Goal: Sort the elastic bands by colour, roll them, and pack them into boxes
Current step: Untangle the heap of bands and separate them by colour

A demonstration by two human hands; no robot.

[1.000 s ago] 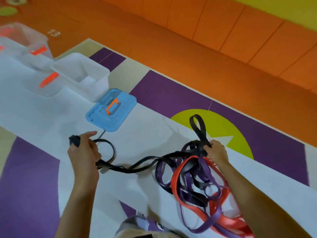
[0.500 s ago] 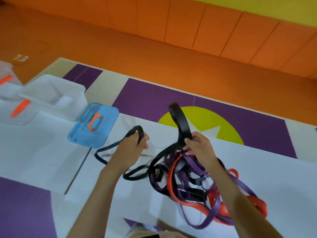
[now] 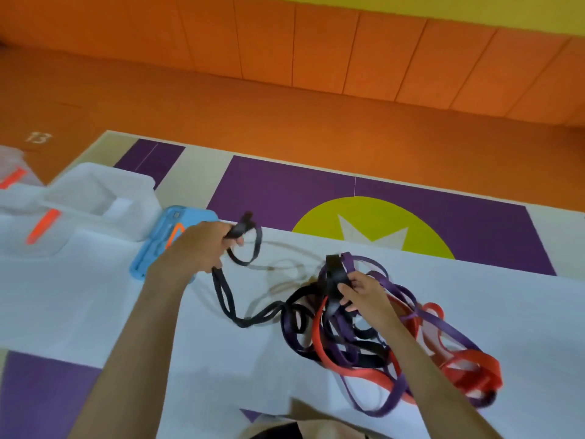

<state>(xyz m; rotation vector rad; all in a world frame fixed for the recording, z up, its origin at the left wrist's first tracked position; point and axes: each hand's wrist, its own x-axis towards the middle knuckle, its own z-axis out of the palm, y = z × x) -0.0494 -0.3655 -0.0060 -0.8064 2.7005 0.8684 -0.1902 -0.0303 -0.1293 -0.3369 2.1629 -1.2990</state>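
A tangled heap of elastic bands [image 3: 376, 337] in black, purple and red lies on the white sheet [image 3: 79, 312]. My left hand [image 3: 199, 245] grips one end of a black band [image 3: 228, 299], lifted above the sheet near the blue lid; the band trails down and right into the heap. My right hand [image 3: 361, 291] pinches a folded black loop [image 3: 334, 277] at the top of the heap. A red band [image 3: 468, 369] and a purple band [image 3: 380, 403] spread out at the heap's right and front.
A blue lid with an orange handle [image 3: 152, 258] lies left of my left hand. Behind it stands a clear plastic box [image 3: 104, 198], with more clear boxes with orange clips [image 3: 34, 229] at the far left. Orange floor and padded wall lie beyond the mat.
My left hand has pulled the black band up and left, toward the blue lid, drawing it out of the heap. My right hand has lowered its black loop onto the heap.
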